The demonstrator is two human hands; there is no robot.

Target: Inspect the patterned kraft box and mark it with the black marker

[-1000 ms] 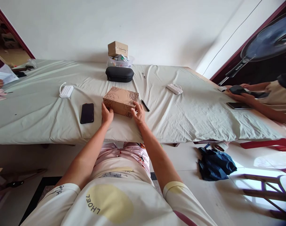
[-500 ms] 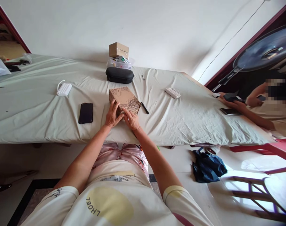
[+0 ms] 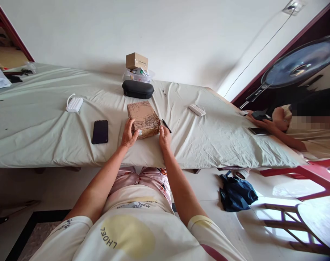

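A brown cardboard box (image 3: 143, 115) with line drawings printed on it lies on the grey-green sheet over the table (image 3: 45, 123), its short end turned toward me. My left hand (image 3: 129, 134) grips the box's near left corner, fingers curled against its side. My right hand (image 3: 165, 136) presses on the near right corner, fingers against the box. A black pen (image 3: 166, 125) lies just right of the box, by my right fingertips.
A black phone (image 3: 100, 131) lies left of the box. Behind it sit a black case (image 3: 138, 89), a tub with a small carton (image 3: 137, 61), and two white devices (image 3: 74, 104) (image 3: 196, 110). Another person's arms (image 3: 273, 128) rest at the right edge. A fan (image 3: 300, 65) stands behind.
The box has been turned on the sheet from lying broadside to me to lying with its short end toward me. Both hands shifted from its long side to its near corners.
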